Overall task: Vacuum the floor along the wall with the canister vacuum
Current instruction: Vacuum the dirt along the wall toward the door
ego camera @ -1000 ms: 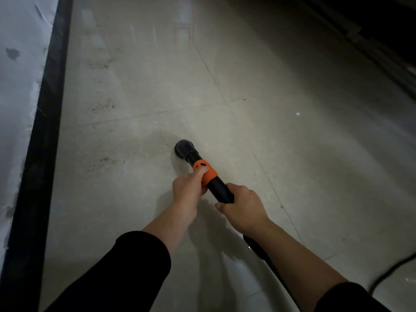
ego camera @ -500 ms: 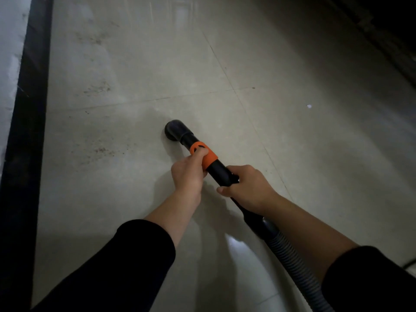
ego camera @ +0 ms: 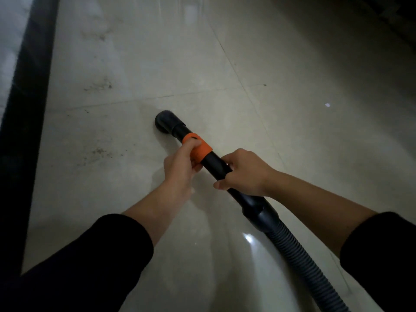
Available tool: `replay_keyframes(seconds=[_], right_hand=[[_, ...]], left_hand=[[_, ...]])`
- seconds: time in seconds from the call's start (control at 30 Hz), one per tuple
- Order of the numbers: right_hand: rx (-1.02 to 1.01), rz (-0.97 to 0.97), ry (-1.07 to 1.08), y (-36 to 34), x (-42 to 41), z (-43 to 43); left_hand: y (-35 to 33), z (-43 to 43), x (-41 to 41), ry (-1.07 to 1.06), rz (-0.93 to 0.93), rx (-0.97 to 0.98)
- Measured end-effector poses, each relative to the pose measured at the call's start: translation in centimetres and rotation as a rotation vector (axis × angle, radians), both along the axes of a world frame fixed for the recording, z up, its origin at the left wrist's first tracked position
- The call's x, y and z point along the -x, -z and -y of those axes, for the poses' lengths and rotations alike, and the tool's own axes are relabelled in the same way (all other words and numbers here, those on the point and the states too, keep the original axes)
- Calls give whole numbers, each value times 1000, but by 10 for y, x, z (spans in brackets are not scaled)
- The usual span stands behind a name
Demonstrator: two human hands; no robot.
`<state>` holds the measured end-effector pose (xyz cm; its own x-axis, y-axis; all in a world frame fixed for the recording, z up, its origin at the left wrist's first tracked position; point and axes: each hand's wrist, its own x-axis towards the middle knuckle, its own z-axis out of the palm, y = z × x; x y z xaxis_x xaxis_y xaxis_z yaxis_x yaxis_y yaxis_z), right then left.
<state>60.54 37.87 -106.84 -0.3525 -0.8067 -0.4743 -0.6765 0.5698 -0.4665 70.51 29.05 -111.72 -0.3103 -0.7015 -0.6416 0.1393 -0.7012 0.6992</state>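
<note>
- Since half a second ago, the vacuum nozzle (ego camera: 165, 121) is sitting a little farther forward and nearer the wall side, closer to the cross joint in the tiles, and the white speck (ego camera: 327, 105) is lying farther off to its right.
- More of the ribbed hose (ego camera: 299, 255) is showing than before, running from the cuff behind the right hand down to the bottom edge.
- The left hand (ego camera: 180, 167) is wrapping its grip round the orange collar (ego camera: 199, 149) of the black wand (ego camera: 213, 164), with the thumb lying on top.
- The right hand (ego camera: 245, 174) is closing its grip round the wand just behind (fingers curling over, thumb pointing left).
- The nozzle is facing down at the pale floor (ego camera: 157, 64), seemingly touching it, well apart from the black skirting strip (ego camera: 27, 109) and the wall (ego camera: 11, 30) on the left.
- Dark dirt specks (ego camera: 99, 152) are lying between the nozzle and the skirting strip.
</note>
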Motion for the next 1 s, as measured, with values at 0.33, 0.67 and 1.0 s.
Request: replay_keyframes(seconds=[0.33,0.67,1.0], right_hand=[[34,119,-97,-3,-26,-5],[5,135,-155,-12,-46,-10],[-14,149,-225,-12,-73,2]], left_hand=[[-11,-7,-47,-20,83,16],[-22,-21,-72,-62,106,-7],[-21,-17,-101,-108,141,21]])
